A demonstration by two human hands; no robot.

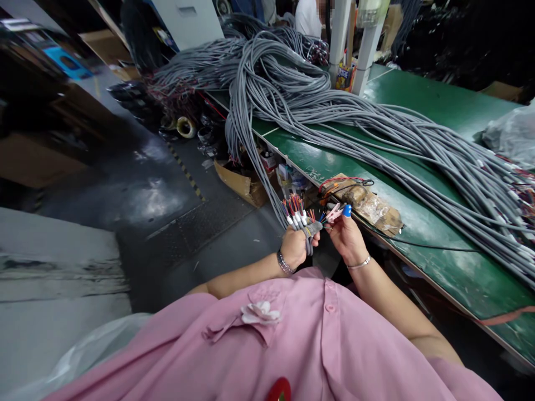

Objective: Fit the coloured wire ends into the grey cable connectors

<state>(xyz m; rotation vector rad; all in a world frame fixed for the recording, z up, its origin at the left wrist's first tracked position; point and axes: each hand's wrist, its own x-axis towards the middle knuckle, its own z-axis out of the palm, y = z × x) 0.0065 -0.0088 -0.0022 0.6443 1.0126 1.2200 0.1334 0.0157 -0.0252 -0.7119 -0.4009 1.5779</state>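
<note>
Bent inward, the left hand [295, 245] wraps a bundle of round grey cables with white-collared ends [297, 220], held before the body. The right hand [348, 238], angled upward beside the glossy green desk [422, 224], pinches a small pale-pink clip-like piece [334, 213].

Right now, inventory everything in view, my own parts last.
Cable bunch: one, grey with multicoloured ends, in left hand
Clip-like piece: one, pink, in right hand
Finger cover: one, blue, on right hand
Cables: uncountable, grey, heaped along table
Table: one, green, right half
Taped block: one, brown, table's near edge
Posts: two, whitish, table's far side
Plastic bag: one, clear, table's right end
Cardboard boxes: several, brown, left and below table
Stool: one, blue, upper left
Another person: one, in white, top
Shirt: one, pink, bottom
Left hand: one, silvery wristband, centre
Right hand: one, silvery bracelet, beside left
</note>
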